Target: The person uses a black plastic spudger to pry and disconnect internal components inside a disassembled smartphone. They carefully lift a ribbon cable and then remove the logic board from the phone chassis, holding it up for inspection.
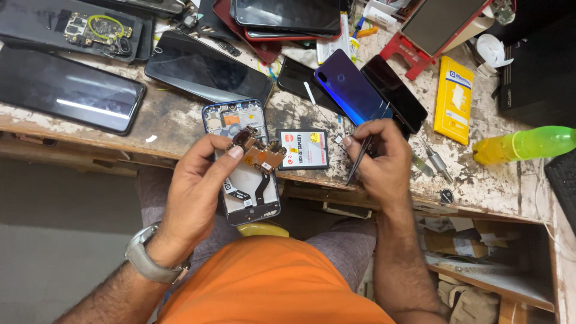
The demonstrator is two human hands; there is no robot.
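Head view is showing the left hand (198,180) gripping an opened phone frame (243,162) at the worktop (480,180) edge, thumb pinching a copper circuit board (259,153) above it. The right hand (378,159) is closing on dark tweezers (359,159), just beside a flat battery (303,149). Farther back, a blue back cover (351,90), black phones (66,90) and a yellow bottle (525,144) are crowding the surface.

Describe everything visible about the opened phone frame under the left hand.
The blue-edged opened phone frame lies back-up, without its cover, overhanging the front edge of the worn wooden workbench. Its pale inner tray shows a black flex cable and small components near the top. The left hand grips its left side and holds a small copper-coloured circuit board above it. The right hand holds dark tweezers clear of it.
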